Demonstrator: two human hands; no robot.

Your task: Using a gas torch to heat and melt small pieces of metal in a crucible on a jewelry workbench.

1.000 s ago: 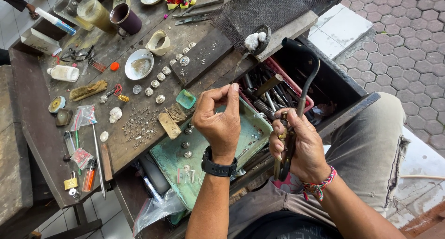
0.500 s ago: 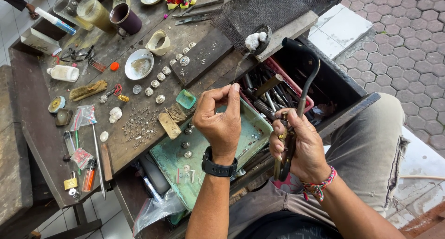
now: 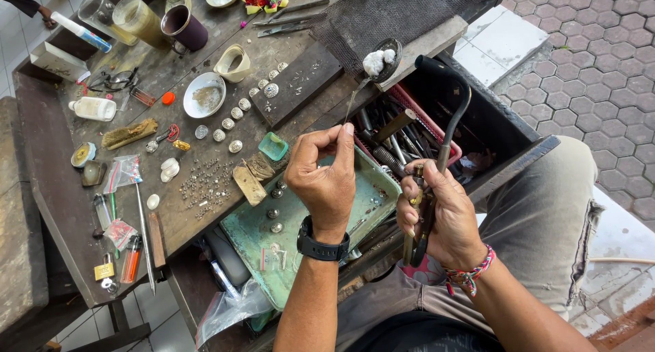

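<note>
Left hand: the left hand (image 3: 326, 178) is up over the green tray (image 3: 310, 246), black watch (image 3: 321, 246) on the wrist, fingers pinched tight around the thin handle of a long tweezer-like tool (image 3: 356, 99).
Tool tip: that slim tool runs up and away from the fingertips to a small dark dish (image 3: 387, 57), which carries a white lump (image 3: 377, 61) at the edge of the bench.
Right hand: the right hand (image 3: 443, 212) sits just beside the left, lower and nearer the lap, woven bracelet (image 3: 467, 277) at the wrist.
Right grip: fingers curled shut around a torch (image 3: 437, 154), brass fittings showing between them; its black neck rises and hooks over at the top.
Tray: green and shallow, lying in the open drawer under both hands, with a few small round silver pieces (image 3: 274, 212) on it.
Tool box: a red-rimmed bin (image 3: 426, 120) full of files and handles, right behind the hands.
Bench: the worn wooden bench (image 3: 170, 72) is crowded; a row of round silver pieces (image 3: 232, 120) sits beside a white bowl (image 3: 204, 95), with a dark block (image 3: 297, 82) to their right.
Far edge: a purple cup (image 3: 184, 28) and glass jars (image 3: 119, 14) stand well apart from the hands.
Ground: grey hexagon paving (image 3: 587, 72) lies to the right of the knee.
</note>
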